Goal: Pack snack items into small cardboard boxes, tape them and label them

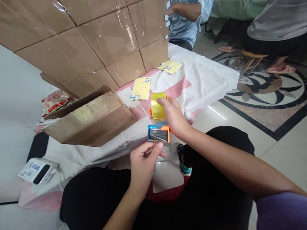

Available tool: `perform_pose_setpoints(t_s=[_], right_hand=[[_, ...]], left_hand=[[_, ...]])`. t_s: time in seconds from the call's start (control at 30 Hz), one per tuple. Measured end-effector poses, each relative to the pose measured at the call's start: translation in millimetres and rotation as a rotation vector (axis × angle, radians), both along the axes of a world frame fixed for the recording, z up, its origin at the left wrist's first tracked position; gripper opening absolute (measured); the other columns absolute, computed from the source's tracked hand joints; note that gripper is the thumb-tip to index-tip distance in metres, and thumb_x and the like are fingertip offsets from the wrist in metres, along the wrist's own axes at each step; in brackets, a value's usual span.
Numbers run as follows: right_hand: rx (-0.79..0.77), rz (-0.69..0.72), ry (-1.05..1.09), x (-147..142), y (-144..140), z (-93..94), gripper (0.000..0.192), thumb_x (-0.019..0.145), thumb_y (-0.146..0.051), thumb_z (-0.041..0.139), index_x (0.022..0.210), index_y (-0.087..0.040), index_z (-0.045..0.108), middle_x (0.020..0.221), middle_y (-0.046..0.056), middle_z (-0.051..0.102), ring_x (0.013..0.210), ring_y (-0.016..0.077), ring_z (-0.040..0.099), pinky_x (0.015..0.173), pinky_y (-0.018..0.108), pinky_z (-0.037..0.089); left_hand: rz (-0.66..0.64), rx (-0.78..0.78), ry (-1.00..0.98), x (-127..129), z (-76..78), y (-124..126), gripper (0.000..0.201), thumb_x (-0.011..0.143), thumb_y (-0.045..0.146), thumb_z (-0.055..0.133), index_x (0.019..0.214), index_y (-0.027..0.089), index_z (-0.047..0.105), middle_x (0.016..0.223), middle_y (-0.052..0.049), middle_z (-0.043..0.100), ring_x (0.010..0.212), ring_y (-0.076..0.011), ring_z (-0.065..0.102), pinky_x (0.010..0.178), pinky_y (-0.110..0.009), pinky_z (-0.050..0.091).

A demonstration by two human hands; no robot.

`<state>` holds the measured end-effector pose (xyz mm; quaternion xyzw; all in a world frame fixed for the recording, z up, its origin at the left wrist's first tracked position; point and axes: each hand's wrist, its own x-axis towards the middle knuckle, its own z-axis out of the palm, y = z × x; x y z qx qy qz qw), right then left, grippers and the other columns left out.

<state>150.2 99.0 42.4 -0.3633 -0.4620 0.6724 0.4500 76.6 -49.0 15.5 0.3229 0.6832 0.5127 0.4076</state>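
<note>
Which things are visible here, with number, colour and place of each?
Tape dispenser: one, blue and orange, centre
Tape roll: one, yellow, on dispenser
Table: one, white-pink cloth, centre
Cartons: several, brown, stacked, table's far side
Nearer carton: one, brown, table's left
Cards: two, yellow, before stack
Packet: one, red, behind nearer carton
Device: one, white, far left
Stool: one, brown, right
Slippers: two, pink, right floor
Draped cloth: one, green, top right
Co-workers: two, blue and grey tops, background
Shoe: one, black and teal, lower centre
Legs: two, black trousers, bottom
Left hand: one, bare, at dispenser's edge
Right hand: one, bare, gripping dispenser
</note>
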Motion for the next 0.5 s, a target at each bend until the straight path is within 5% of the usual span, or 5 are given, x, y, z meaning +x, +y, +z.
perform_pose_setpoints(t_s=[0.5], right_hand=[[0.017, 0.018, -0.015, -2.2, -1.9, 0.8, 0.018, 0.083, -0.037, 0.054, 0.074, -0.023, 0.047, 0.065, -0.002, 0.046, 0.062, 0.014, 0.049, 0.059, 0.026, 0.044]], left_hand=[[0.029, -0.003, 0.051, 3.4, -3.9, 3.6, 0.034, 0.081, 0.05, 0.073, 0.079, 0.016, 0.077, 0.064, -0.004, 0.073, 0.035, -0.005, 0.038, 0.034, -0.018, 0.03]])
